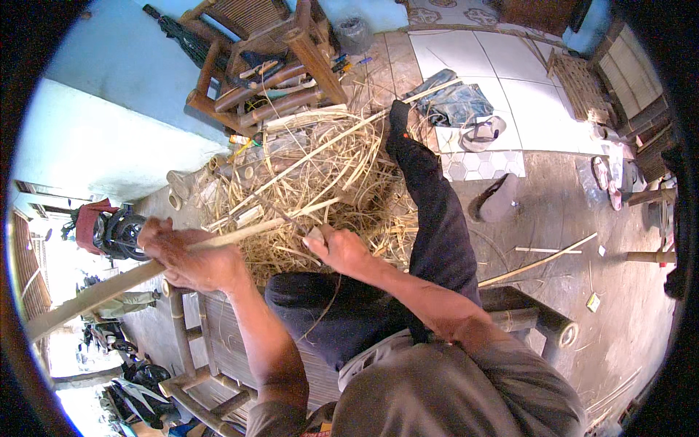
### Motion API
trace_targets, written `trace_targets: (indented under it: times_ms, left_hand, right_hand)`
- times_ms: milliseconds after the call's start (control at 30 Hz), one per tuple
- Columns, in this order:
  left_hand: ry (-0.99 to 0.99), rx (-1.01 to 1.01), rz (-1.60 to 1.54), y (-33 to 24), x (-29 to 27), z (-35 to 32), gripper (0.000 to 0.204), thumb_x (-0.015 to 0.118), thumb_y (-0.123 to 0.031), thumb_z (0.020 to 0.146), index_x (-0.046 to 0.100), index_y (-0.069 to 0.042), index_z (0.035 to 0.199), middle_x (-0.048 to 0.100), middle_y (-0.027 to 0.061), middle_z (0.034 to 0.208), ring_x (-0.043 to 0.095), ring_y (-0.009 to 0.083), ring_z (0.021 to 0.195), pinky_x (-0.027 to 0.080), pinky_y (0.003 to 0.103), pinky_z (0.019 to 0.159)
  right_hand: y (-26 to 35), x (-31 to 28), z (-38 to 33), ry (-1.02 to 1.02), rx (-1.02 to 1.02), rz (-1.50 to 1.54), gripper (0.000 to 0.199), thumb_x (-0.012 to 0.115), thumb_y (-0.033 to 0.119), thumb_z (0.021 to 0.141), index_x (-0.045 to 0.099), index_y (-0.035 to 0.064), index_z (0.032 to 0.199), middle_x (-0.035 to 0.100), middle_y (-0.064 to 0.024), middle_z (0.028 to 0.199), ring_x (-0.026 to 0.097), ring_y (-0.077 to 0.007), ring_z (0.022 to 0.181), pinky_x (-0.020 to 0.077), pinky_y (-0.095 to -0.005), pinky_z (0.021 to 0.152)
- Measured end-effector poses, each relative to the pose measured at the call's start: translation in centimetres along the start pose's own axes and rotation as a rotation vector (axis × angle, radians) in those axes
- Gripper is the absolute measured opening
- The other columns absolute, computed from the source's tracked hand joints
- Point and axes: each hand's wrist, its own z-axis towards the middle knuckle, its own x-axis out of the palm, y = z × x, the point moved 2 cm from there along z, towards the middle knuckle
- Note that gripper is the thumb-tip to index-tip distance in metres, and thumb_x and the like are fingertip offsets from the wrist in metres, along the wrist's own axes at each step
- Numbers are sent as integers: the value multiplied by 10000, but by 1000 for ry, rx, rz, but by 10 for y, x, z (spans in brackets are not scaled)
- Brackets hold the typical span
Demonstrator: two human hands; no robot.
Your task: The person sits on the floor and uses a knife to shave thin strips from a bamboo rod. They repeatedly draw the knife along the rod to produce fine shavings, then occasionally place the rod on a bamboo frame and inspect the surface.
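A long pale bamboo strip (109, 295) slants across the view from the lower left up to the middle. My left hand (195, 258) is closed round it, left of my knees. My right hand (344, 251) is closed on what looks like a knife (314, 237); its pale handle end shows, and a thin dark blade seems to reach toward the strip. The fingers hide most of the handle. Under both hands lies a heap of bamboo shavings (349, 171). Another long thin strip (320, 149) crosses the heap, its far end near my outstretched foot.
A bamboo chair (269, 80) stands at the far left by the blue wall. Crumpled jeans (455, 102) and sandals (496, 198) lie on the floor to the right. I sit on a bamboo bench (539, 317). A motorbike (125, 234) stands at the left.
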Motion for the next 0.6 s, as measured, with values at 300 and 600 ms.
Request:
trace_targets:
  times_ms: [300, 600]
  left_hand:
    - [-51, 354, 257, 15, 4, 19, 68, 474, -71, 926, 512, -15, 927, 557, 146, 864, 569, 334, 760, 422, 460, 667]
    - [-105, 147, 70, 36, -1, 20, 285, 387, -221, 986, 556, 8, 962, 571, 131, 869, 581, 272, 790, 451, 398, 688]
  right_hand:
    - [-19, 22, 14, -171, -117, -130, 341, 560, 363, 962, 586, 23, 943, 640, -207, 688, 652, -366, 557, 533, -445, 476]
    - [-21, 43, 29, -130, -519, -433, 270, 539, 350, 965, 597, 89, 1000, 603, -138, 686, 594, -299, 468, 492, -430, 396]
